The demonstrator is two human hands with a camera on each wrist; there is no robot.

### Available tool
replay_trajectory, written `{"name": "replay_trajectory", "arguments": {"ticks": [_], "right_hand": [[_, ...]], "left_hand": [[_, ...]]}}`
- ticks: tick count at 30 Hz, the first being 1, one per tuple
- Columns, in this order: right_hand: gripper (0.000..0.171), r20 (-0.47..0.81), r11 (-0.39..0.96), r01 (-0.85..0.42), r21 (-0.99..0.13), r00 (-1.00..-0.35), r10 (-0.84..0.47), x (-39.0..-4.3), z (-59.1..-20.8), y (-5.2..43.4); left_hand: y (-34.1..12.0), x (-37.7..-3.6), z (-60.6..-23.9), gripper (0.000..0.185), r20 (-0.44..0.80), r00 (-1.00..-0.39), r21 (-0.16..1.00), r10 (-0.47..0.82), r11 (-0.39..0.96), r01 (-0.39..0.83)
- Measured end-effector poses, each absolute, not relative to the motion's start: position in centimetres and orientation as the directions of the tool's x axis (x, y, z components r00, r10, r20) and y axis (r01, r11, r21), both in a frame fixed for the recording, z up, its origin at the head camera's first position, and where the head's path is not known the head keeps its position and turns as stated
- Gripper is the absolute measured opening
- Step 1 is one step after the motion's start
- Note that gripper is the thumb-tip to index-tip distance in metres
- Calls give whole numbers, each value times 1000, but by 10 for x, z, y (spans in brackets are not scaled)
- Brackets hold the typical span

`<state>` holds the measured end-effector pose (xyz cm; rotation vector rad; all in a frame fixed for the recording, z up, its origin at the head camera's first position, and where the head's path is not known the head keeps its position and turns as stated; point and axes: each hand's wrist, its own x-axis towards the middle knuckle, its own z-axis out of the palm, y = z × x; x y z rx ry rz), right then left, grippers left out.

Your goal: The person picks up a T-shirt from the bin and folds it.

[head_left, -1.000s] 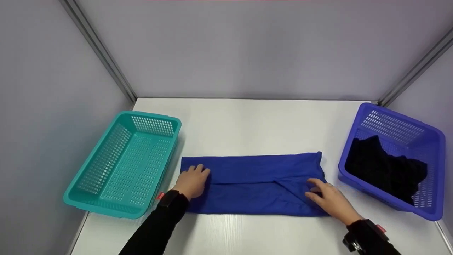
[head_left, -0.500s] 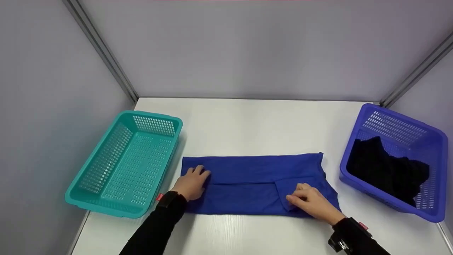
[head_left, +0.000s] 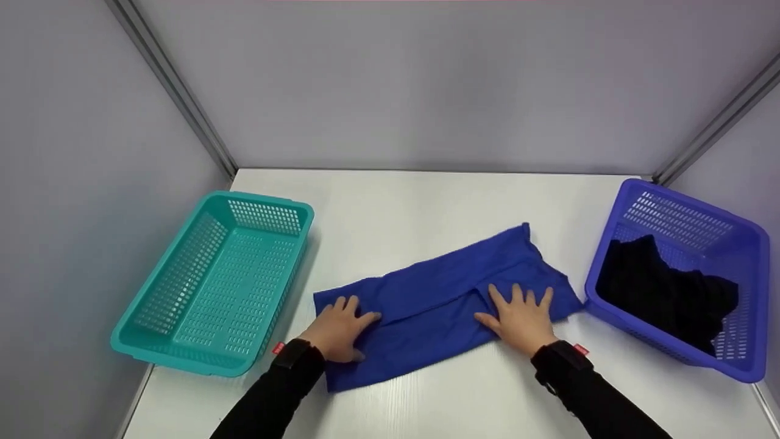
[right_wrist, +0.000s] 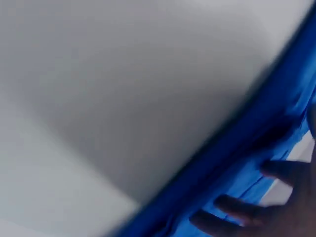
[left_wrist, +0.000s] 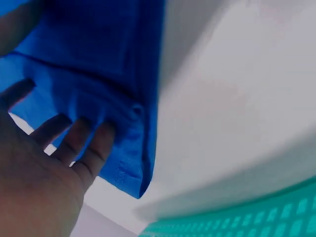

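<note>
A folded blue cloth (head_left: 439, 299) lies slanted on the white table (head_left: 426, 207), its right end farther from me than its left. My left hand (head_left: 340, 326) presses flat on the cloth's left end, fingers spread. My right hand (head_left: 518, 314) presses flat on the right part, fingers straight and splayed. In the left wrist view my left hand (left_wrist: 54, 148) lies on the blue cloth (left_wrist: 98, 74) near its hemmed edge. In the blurred right wrist view my right hand (right_wrist: 266, 202) rests on the blue cloth (right_wrist: 256, 148).
A teal basket (head_left: 152, 317) stands at the left with nothing in it. At the right a blue basket (head_left: 749, 244) holds a black garment (head_left: 664, 292). Grey walls close the table on three sides.
The cloth has turned from lying straight across to slanting, its right end swung away from me. My right hand went from its right edge to lying flat with fingers spread.
</note>
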<state>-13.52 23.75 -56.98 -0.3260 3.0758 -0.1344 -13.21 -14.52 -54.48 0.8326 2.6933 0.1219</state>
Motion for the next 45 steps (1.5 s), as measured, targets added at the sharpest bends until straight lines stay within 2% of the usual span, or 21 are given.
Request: {"name": "replay_trajectory", "arguments": {"ticks": [3, 6, 10, 12, 13, 15, 17, 20, 23, 29, 32, 34, 37, 40, 42, 45], "right_hand": [[80, -176, 958, -206, -200, -954, -242, -152, -572, 222], [75, -262, 921, -274, -276, -901, -347, -165, -576, 207], [62, -293, 815, -465, -345, -772, -564, -176, -575, 192], [59, -268, 779, -542, -315, -736, -621, -180, -574, 188], [57, -241, 776, -563, -285, -741, -627, -182, -573, 187], [51, -173, 817, -545, -189, -800, -574, -185, -572, 186], [47, -97, 891, -444, -98, -887, -452, -189, -571, 186], [50, 7, 960, -271, -71, -963, -271, -192, -567, 189], [50, 86, 966, -220, -136, -974, -210, -192, -559, 191], [44, 135, 901, -334, -279, -942, -307, -178, -548, 182], [43, 168, 871, -391, -298, -919, -356, -168, -549, 175], [41, 224, 856, -433, -283, -897, -380, -160, -553, 173], [37, 307, 840, -482, -249, -862, -404, -146, -561, 176], [40, 254, 834, -497, -241, -861, -440, -128, -571, 184], [54, 133, 839, -488, -241, -873, -470, -117, -578, 190], [63, -16, 845, -480, -236, -867, -497, -109, -586, 196]], "left_hand": [[-137, -129, -548, 76, -263, -744, 146, 614, 788, 599], [-125, -127, -552, 76, -269, -702, 111, 659, 746, 657], [-107, -123, -554, 77, -286, -652, 73, 702, 694, 716], [-97, -121, -554, 79, -270, -625, 73, 732, 663, 745], [-93, -120, -554, 80, -258, -608, 79, 751, 644, 761], [-86, -119, -555, 81, -231, -569, 105, 790, 601, 792], [-80, -119, -557, 78, -215, -532, 128, 819, 564, 816], [-75, -119, -564, 71, -235, -513, 160, 825, 554, 817], [-68, -121, -574, 65, -261, -555, 149, 790, 601, 785], [-36, -132, -588, 61, -190, -738, 38, 647, 756, 653], [-13, -138, -596, 61, -118, -836, 7, 536, 843, 539], [-2, -143, -599, 65, -78, -878, 28, 473, 881, 472], [1, -153, -595, 74, -9, -893, 172, 450, 881, 441], [-16, -163, -585, 71, 44, -866, 360, 498, 801, 479], [-32, -166, -580, 62, 56, -834, 384, 548, 760, 525], [-55, -163, -580, 54, 14, -804, 298, 595, 765, 571]]}}
